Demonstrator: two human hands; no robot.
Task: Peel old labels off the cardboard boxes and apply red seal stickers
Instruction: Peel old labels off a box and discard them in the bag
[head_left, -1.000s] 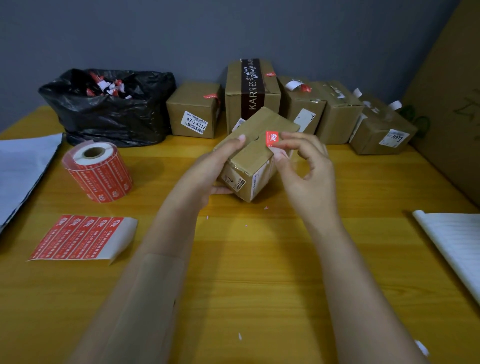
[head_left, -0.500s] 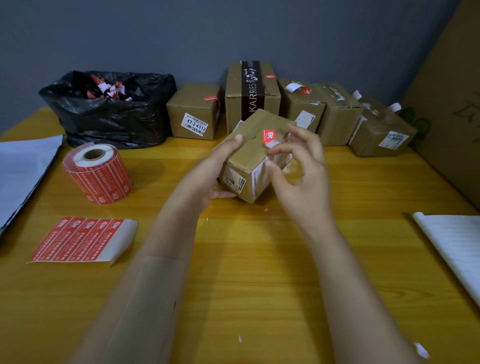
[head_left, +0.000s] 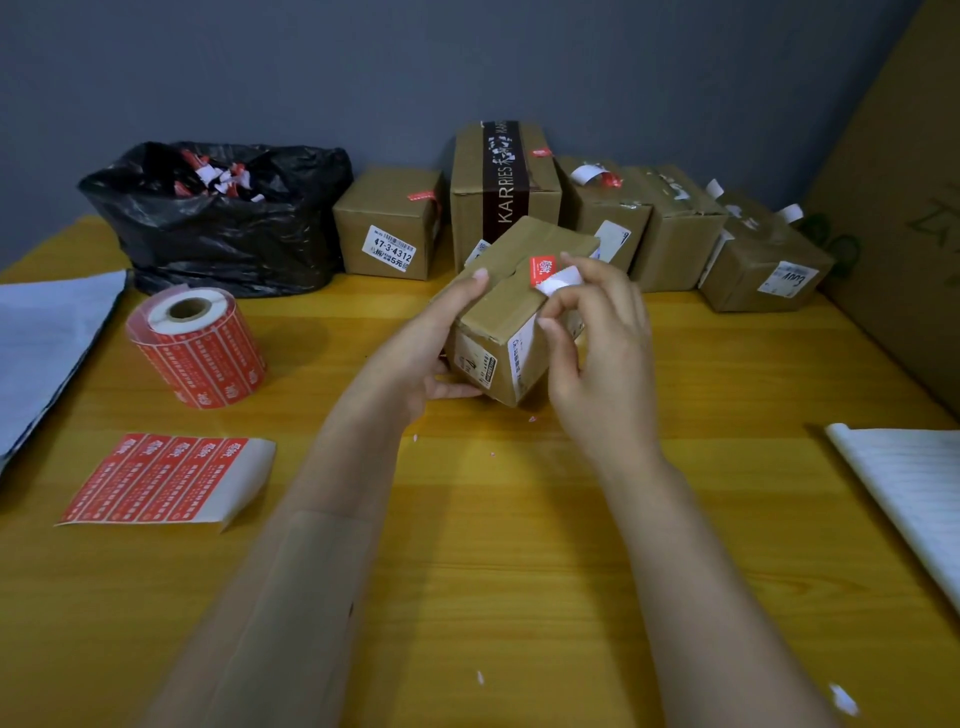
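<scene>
A small cardboard box (head_left: 506, 291) sits tilted at the table's middle. My left hand (head_left: 426, 353) grips its left side, fingertips on the top flap and thumb beneath. My right hand (head_left: 597, 353) pinches a red seal sticker (head_left: 543, 270) at the box's top right edge; the sticker's white underside curls up from the cardboard. A roll of red seal stickers (head_left: 200, 345) stands to the left. A torn-off strip of red stickers (head_left: 156, 478) lies flat near the front left.
Several cardboard boxes (head_left: 389, 223) line the back wall, some with white labels. A black rubbish bag (head_left: 218, 228) with peeled scraps sits back left. White sheets (head_left: 47, 343) lie at the left edge, more (head_left: 914, 488) at the right. A large cardboard panel (head_left: 904, 208) leans right.
My right hand has drawn toward me, lifting the red sticker so its white back shows. The box has turned slightly. My left hand keeps its hold.
</scene>
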